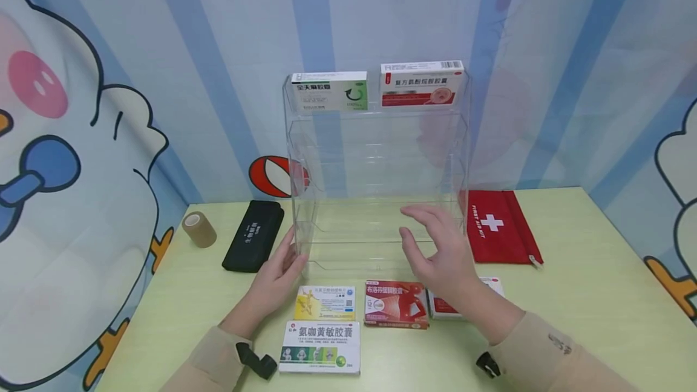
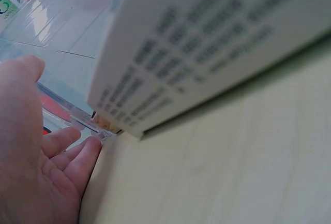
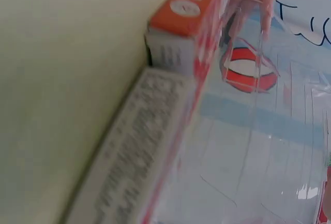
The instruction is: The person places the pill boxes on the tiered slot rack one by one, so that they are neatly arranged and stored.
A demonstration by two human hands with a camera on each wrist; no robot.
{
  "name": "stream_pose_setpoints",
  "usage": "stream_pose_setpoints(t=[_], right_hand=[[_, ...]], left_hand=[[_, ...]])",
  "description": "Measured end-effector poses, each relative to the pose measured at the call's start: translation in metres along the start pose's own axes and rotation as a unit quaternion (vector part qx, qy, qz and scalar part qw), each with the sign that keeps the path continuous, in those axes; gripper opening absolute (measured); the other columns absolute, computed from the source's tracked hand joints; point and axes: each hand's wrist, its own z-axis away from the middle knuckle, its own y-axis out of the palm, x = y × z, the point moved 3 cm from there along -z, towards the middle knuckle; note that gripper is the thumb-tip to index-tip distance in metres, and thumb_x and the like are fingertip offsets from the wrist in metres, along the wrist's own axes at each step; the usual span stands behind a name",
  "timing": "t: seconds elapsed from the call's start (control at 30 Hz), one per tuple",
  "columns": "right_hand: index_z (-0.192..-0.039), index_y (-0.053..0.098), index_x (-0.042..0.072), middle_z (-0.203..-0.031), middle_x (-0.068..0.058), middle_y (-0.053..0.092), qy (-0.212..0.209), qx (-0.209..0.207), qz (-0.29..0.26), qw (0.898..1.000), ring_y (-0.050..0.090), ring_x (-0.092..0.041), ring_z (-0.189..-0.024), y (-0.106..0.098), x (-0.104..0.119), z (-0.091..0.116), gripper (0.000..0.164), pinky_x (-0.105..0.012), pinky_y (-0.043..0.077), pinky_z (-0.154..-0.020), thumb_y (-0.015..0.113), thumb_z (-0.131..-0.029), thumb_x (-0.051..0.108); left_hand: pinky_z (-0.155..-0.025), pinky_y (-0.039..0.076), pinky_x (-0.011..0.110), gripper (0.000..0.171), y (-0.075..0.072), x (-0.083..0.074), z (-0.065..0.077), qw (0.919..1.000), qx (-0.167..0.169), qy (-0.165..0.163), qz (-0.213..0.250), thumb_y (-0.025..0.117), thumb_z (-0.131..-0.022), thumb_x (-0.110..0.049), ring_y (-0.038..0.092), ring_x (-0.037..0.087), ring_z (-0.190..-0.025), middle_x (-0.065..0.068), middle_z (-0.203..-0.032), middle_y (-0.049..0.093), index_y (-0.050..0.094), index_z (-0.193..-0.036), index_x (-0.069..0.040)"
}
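A clear plastic tiered display stand (image 1: pixel 376 168) stands upright on the table. My left hand (image 1: pixel 279 276) holds its lower left edge, thumb in front and fingers along the outer side; the left wrist view shows these fingers (image 2: pixel 77 162) by the stand's bottom. My right hand (image 1: pixel 443 253) is before the stand's lower right, thumb and fingers apart with nothing between them. On the top tier are a green-and-white medicine box (image 1: pixel 330 91) and a red-and-white medicine box (image 1: pixel 422 84). Nearer me lie a red medicine box (image 1: pixel 396 303) and a white-and-red one (image 1: pixel 492 285), partly hidden by my right arm.
A yellow-and-white medicine box (image 1: pixel 325 303) and a white box with a green band (image 1: pixel 320 346) lie at the front. Left of the stand are a black pouch (image 1: pixel 253 236) and a tan tape roll (image 1: pixel 199 229). A red first aid pouch (image 1: pixel 503 227) lies right; a printed curtain hangs behind.
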Motion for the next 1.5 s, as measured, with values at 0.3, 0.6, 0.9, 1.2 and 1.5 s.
stream_pose_setpoints(t=[0.3,0.6,0.9,1.2,1.5], right_hand=[[-0.137,0.071,0.006,-0.135,-0.009,0.076,0.058,0.024,-0.042,0.997,0.073,-0.027,-0.125,0.016,0.012,0.024,0.045,-0.010,0.048,-0.116,0.079,-0.093,0.004],[-0.138,0.071,0.012,-0.134,-0.005,0.076,0.119,0.061,-0.086,0.987,0.073,-0.022,-0.123,0.032,0.029,0.040,0.043,-0.021,0.059,-0.111,0.079,-0.097,0.004],[-0.143,0.071,0.013,-0.141,-0.005,0.075,0.153,0.230,-0.095,0.956,0.076,-0.026,-0.125,0.049,0.052,0.056,0.044,-0.037,0.070,-0.094,0.080,-0.101,0.022],[-0.147,0.068,0.022,-0.145,0.003,0.073,0.164,0.364,-0.023,0.916,0.069,-0.024,-0.137,0.056,0.061,0.074,0.054,-0.053,0.061,-0.114,0.075,-0.103,0.052],[-0.149,0.067,0.022,-0.149,0.000,0.068,0.147,0.403,0.039,0.903,0.067,-0.022,-0.138,0.060,0.063,0.082,0.065,-0.050,0.061,-0.115,0.077,-0.098,0.061]], left_hand=[[-0.129,0.043,0.052,0.077,0.000,0.000,0.001,1.0000,0.003,-0.007,-0.003,0.056,-0.115,-0.048,0.045,0.031,-0.162,0.011,-0.179,0.039,0.011,-0.177,-0.043],[-0.129,0.043,0.051,0.077,0.000,0.000,0.001,1.0000,0.002,-0.003,-0.003,0.056,-0.115,-0.049,0.045,0.030,-0.162,0.010,-0.178,0.040,0.011,-0.176,-0.045],[-0.129,0.043,0.049,0.077,0.000,0.000,0.000,1.0000,0.000,-0.001,-0.006,0.056,-0.114,-0.050,0.046,0.029,-0.162,0.010,-0.178,0.040,0.011,-0.176,-0.045],[-0.129,0.043,0.049,0.076,-0.001,-0.002,0.000,1.0000,0.001,-0.005,-0.007,0.056,-0.115,-0.048,0.046,0.030,-0.162,0.011,-0.177,0.041,0.012,-0.177,-0.044],[-0.129,0.043,0.050,0.076,-0.001,-0.003,0.000,1.0000,0.001,-0.005,-0.007,0.057,-0.115,-0.040,0.046,0.030,-0.161,0.011,-0.177,0.041,0.012,-0.177,-0.043]])
